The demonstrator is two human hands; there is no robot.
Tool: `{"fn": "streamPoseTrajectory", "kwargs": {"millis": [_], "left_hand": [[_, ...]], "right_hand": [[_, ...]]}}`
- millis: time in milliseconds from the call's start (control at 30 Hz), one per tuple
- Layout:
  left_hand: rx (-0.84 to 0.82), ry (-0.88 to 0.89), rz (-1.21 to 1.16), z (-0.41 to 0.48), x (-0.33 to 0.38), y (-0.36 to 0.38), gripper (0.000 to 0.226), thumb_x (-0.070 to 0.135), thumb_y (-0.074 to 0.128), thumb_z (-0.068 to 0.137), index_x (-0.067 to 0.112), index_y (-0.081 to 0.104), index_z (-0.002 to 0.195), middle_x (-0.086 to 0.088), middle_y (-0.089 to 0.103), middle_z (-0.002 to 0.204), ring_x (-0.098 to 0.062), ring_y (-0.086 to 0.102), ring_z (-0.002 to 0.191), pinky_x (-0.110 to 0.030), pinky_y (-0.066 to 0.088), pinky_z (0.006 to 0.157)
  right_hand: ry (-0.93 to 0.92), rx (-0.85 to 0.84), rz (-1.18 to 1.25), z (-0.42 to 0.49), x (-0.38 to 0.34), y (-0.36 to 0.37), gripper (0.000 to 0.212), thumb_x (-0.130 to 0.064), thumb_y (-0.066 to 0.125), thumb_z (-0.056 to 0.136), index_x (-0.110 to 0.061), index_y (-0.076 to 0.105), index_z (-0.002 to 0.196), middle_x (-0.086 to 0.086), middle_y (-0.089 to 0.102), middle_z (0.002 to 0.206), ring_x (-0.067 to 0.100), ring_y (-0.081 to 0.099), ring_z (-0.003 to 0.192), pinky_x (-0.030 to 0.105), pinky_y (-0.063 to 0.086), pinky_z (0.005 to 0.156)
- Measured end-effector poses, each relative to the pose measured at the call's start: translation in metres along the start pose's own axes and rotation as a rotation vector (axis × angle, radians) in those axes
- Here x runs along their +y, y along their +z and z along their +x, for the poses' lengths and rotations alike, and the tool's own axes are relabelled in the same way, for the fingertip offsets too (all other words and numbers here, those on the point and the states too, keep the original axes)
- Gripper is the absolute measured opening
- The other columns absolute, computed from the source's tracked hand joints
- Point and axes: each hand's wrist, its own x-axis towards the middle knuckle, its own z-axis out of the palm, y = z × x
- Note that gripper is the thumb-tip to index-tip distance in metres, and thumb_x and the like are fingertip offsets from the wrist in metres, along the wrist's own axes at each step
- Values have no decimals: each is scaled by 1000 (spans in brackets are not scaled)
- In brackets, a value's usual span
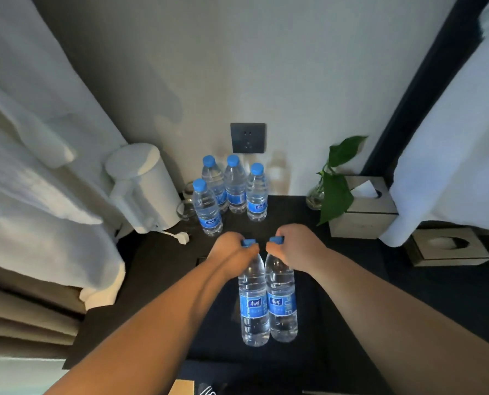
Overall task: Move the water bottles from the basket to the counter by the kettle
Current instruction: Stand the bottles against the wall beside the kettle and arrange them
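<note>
**Two bottles in hand, four by the kettle**

Head view:
- My left grip (232, 249): fingers curled round the neck of the left held bottle (253, 303), under its blue cap
- My right grip (297, 246): holding the right held bottle (281, 300) the same way; both bottles upright, side by side, touching, over the near part of the dark table (157, 275)
- Four standing bottles (233, 189): upright cluster at the table's back, just beside the white kettle (143, 189), below the wall socket (247, 137)
- Sundries: white plug (182, 238) before the kettle; leafy plant (336, 183) and tissue box (363, 215) at right
</note>
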Motion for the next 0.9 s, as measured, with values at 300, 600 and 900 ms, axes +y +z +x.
{"fn": "streamPoseTrajectory", "kwargs": {"millis": [300, 600, 900], "left_hand": [[194, 232, 81, 2, 15, -62, 25, 39, 68, 87, 23, 57, 71, 5, 60, 66, -8, 56, 60, -26, 38, 51], [270, 342, 108, 25, 29, -92, 29, 40, 70, 84, 28, 47, 70, 8, 56, 66, -6, 54, 60, -25, 33, 50], [262, 315, 105, 49, 23, -92, 21, 38, 65, 85, 29, 49, 74, 9, 58, 70, -7, 57, 64, -27, 43, 54]], "right_hand": [[-106, 219, 60, 10, -46, -30, 25, -38, 71, 76, -22, 54, 67, -4, 56, 60, 6, 49, 51, 24, 33, 47], [-145, 319, 68, 32, -62, -44, 22, -32, 73, 83, -15, 59, 81, 3, 62, 71, 18, 56, 60, 36, 47, 55], [-172, 275, -5, 54, -68, -34, 18, -28, 73, 86, -15, 61, 89, 1, 63, 76, 21, 62, 69, 43, 55, 64]]}}
